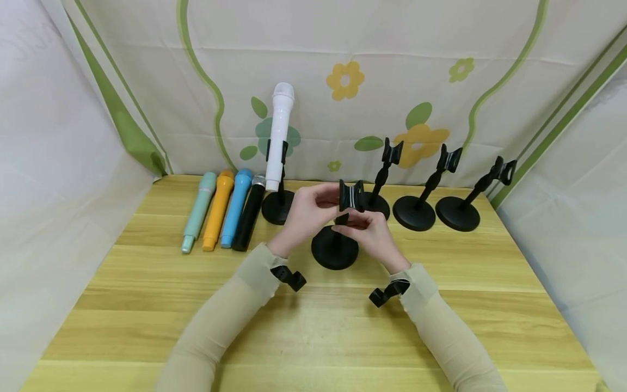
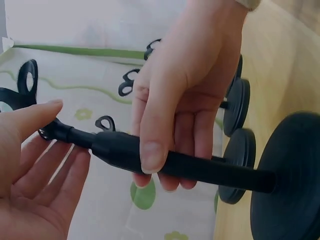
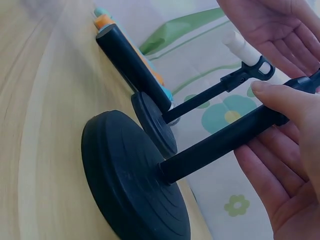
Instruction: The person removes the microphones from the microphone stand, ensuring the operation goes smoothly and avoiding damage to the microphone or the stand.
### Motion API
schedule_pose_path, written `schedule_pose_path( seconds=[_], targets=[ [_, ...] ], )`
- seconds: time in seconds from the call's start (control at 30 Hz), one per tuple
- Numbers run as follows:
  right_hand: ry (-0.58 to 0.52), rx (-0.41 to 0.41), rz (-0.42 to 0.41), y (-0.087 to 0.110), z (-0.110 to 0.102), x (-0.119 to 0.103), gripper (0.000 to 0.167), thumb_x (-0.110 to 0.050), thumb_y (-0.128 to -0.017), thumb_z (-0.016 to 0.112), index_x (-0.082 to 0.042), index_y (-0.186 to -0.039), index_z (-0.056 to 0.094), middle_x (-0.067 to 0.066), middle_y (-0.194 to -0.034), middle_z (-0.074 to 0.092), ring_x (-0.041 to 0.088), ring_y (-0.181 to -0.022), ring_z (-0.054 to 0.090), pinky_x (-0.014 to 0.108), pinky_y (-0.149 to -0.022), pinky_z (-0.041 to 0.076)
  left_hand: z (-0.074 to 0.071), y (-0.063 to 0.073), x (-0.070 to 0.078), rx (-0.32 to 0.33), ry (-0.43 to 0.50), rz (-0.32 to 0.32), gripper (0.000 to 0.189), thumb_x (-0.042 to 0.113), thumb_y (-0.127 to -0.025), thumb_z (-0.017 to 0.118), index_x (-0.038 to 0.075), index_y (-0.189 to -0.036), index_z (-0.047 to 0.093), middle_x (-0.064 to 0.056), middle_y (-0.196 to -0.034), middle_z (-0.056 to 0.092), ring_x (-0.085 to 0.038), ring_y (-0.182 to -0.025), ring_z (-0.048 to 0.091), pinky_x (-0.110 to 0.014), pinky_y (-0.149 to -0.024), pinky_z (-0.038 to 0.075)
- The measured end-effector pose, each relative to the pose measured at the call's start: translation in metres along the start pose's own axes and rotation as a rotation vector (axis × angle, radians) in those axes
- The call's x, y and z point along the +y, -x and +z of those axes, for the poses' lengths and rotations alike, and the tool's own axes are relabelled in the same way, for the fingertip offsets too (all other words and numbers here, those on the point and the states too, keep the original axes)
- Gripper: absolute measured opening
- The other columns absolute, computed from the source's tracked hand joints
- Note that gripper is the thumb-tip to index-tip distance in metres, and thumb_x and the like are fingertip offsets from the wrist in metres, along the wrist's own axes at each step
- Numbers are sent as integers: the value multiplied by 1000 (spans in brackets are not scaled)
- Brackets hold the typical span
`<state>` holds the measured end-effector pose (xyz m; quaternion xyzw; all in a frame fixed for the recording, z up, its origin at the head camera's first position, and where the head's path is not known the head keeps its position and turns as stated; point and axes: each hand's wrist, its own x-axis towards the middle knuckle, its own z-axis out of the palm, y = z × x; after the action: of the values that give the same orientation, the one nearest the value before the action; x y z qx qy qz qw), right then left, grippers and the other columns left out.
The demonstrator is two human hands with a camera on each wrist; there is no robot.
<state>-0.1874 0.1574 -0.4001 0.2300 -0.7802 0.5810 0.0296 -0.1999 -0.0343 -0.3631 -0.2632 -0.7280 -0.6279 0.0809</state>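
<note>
A black desktop microphone stand (image 1: pixel 335 249) stands upright in front of me, its round base low over the wood and its clip (image 1: pixel 351 197) at the top. My left hand (image 1: pixel 309 211) holds the neck just below the clip, thumb on one side and fingers on the other. Lower down, my right hand (image 1: pixel 370 235) grips the pole (image 2: pixel 200 167) between thumb and fingers. In the right wrist view the base (image 3: pixel 132 175) is seen from close by, with the right thumb (image 3: pixel 280 97) lying along the pole.
Behind, a white microphone (image 1: pixel 280 136) sits in another stand (image 1: pixel 278 208). Green, orange, blue and black microphones (image 1: pixel 249 215) lie side by side at left. Several more black stands (image 1: pixel 413 213) stand at the back right, before a flowered cloth (image 1: pixel 294 32).
</note>
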Motion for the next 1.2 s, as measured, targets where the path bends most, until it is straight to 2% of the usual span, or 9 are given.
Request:
schedule_pose_path(
  seconds=[0.17, 0.5, 0.63, 0.83, 1.2],
  targets=[
    [2, 5, 29, 0, 1, 1, 22, -3, -90, 78, 2, -112, 76, 12, -103, 75, 23, -93, 73, 31, -85, 59, 0, -5, -1, 26, -69, 32, 21, 5, -92, 76, 5, -114, 77, -1, -100, 75, -12, -88, 72, -29, -80, 59],
    [-12, -19, 24, 1, 1, 8, 18, 0, -90, 78, 1, -108, 77, 14, -103, 75, 21, -93, 73, 32, -84, 59, -8, -14, -3, -52, -85, 113, 12, -2, -91, 74, 3, -102, 79, -3, -96, 75, -13, -82, 72, -30, -76, 60],
    [-13, -17, -7, 0, 1, 10, 15, 2, -90, 77, 4, -105, 77, 15, -100, 76, 19, -90, 73, 32, -83, 59, -10, -17, -4, -76, -86, 127, 11, -1, -92, 75, 4, -100, 78, -3, -95, 75, -14, -81, 72, -30, -76, 60],
    [-8, -19, -33, -1, 1, 9, 16, 4, -89, 76, 9, -105, 75, 16, -99, 75, 18, -90, 73, 31, -82, 59, -10, -18, -7, -74, -79, 147, 10, -3, -91, 75, 2, -99, 77, -4, -94, 75, -14, -81, 72, -30, -75, 60],
    [-4, -9, -15, -1, 2, 10, 16, 4, -89, 77, 8, -104, 76, 14, -99, 75, 20, -90, 73, 30, -82, 59, -9, -17, -8, -64, -87, 153, 8, -3, -91, 75, 2, -98, 76, -4, -94, 75, -13, -83, 71, -29, -77, 60]
  ],
)
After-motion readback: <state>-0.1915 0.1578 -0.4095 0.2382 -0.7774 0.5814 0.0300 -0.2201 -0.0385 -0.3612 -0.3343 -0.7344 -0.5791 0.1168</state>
